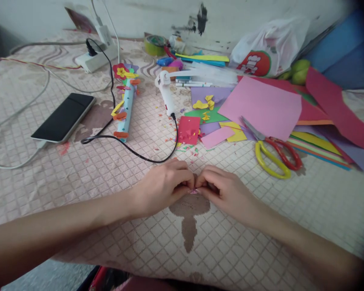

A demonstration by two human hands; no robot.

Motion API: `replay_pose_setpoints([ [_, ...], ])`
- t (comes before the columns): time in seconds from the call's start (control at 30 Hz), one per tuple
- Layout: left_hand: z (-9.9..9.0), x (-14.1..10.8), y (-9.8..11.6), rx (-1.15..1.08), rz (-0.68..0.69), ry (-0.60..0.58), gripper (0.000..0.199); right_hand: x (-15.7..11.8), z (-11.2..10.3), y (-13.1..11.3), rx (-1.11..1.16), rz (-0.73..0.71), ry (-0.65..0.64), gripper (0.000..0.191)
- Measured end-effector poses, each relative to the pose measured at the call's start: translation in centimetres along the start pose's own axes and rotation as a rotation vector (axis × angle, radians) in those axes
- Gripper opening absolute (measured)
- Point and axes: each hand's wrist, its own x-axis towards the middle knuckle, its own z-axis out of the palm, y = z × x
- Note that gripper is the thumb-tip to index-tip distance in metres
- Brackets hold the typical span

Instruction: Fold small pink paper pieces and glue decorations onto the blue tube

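Observation:
A tiny pink paper piece [193,191] is pinched between my two hands, above the patterned tablecloth; most of it is hidden by the fingers. My left hand [166,184] grips it from the left with thumb and forefinger. From the right, my right hand [223,190] does the same, fingertips almost touching those of the left. Just beyond the hands lie paper scraps and a small red sheet [189,130]. Scissors [277,157] with yellow and red handles rest to the right. A white glue gun [166,95] stands farther back.
A light-blue decorated paper strip [127,107] with flowers lies left of the glue gun. A black cable [136,153] loops across the cloth. Farther left are a phone [63,117] and a power strip [97,58]. Coloured sheets [263,105] and a plastic bag [269,48] fill the right back.

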Motion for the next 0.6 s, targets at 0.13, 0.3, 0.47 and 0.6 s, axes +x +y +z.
replay_pose_setpoints([
  [0.13, 0.01, 0.04, 0.02, -0.001, -0.015, -0.009, 0.01, 0.01, 0.08, 0.04, -0.005, -0.007, -0.004, 0.012],
  [0.3, -0.06, 0.05, 0.08, -0.021, -0.014, -0.02, 0.01, -0.09, 0.26, 0.18, 0.0, -0.01, 0.022, 0.011],
  [0.47, -0.12, 0.07, 0.13, -0.002, -0.018, -0.048, 0.01, -0.12, 0.09, 0.14, 0.006, -0.008, -0.006, 0.012],
  [0.6, -0.17, 0.17, 0.3, 0.038, -0.037, -0.064, 0.012, 0.05, 0.02, 0.06, -0.013, 0.005, -0.03, 0.012],
])
